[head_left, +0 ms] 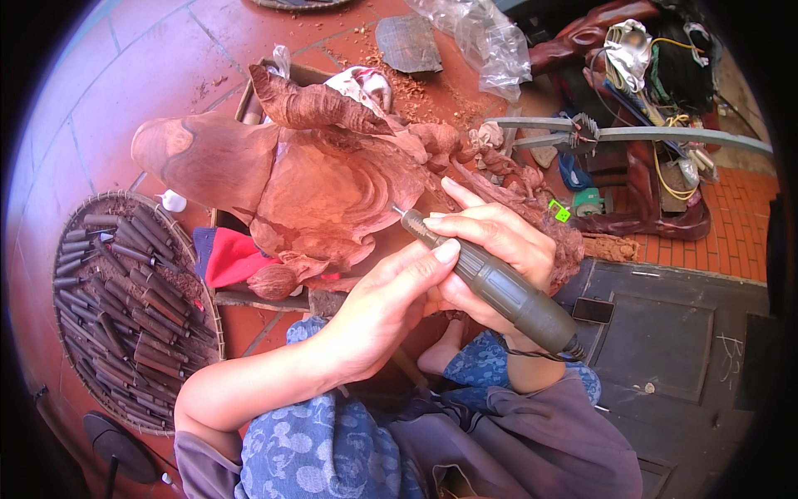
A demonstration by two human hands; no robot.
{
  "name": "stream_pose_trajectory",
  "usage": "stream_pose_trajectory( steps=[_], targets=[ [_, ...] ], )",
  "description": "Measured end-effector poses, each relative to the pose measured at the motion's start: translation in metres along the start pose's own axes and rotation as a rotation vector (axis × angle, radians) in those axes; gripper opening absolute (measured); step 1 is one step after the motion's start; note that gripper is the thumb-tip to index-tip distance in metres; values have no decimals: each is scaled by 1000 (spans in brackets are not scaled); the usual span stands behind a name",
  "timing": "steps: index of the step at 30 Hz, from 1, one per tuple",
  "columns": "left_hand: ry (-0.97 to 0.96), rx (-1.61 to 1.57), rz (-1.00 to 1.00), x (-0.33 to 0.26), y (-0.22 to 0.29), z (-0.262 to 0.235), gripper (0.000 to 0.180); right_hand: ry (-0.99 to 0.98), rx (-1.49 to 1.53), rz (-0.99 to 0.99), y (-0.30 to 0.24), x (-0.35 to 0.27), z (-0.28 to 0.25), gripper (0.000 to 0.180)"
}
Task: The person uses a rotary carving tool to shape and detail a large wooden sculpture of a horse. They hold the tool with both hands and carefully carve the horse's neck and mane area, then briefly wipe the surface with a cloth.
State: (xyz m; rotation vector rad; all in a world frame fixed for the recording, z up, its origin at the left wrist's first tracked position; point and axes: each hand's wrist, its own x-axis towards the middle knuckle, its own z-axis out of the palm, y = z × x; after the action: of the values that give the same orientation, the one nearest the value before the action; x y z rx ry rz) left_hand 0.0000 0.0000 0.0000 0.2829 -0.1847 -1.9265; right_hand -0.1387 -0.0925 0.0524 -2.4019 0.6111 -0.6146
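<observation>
My right hand is wrapped round a dark grey-green rotary carving tool, its cord trailing from the back end. The thin bit points up and left, at the surface of a reddish wood carving; whether it touches I cannot tell. My left hand comes in from the left, its thumb pressed to the tool's front half and its other fingers mostly hidden beneath. The carving has a smooth rounded end at the left, rippled layers in the middle and knotty shapes at the right. A red and navy cloth lies under its near side.
A round woven basket at the left holds many dark-handled chisels. Past the carving lie wood shavings, a grey slab and clear plastic. At the right are a grey metal bar, dark wood furniture and a phone on a dark panel.
</observation>
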Motion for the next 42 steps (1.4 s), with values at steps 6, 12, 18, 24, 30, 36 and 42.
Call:
stream_pose_trajectory(
  steps=[6, 12, 18, 24, 30, 36, 42],
  targets=[
    [-7, 10, 50, 10, 2, -2, 41, 47, -80, 78, -5, 6, -2, 40],
    [8, 18, 32, 7, 0, 0, 40, 9, -45, 20, 1, 2, -3, 40],
    [0, -12, 40, 6, -1, 0, 40, 5, -38, 84, -5, 3, -5, 40],
    [1, -13, 61, 11, 1, -1, 40, 49, -67, 74, -5, 8, -4, 37],
    [-27, -12, 63, 11, -3, -3, 41, -2, -84, 81, -3, 5, -7, 41],
    [9, 4, 38, 7, -2, 0, 42, -10, -61, 68, -6, 4, -7, 41],
    [-19, 8, 46, 6, 0, -2, 43, 10, -64, 74, -9, 3, -3, 38]
  ],
)
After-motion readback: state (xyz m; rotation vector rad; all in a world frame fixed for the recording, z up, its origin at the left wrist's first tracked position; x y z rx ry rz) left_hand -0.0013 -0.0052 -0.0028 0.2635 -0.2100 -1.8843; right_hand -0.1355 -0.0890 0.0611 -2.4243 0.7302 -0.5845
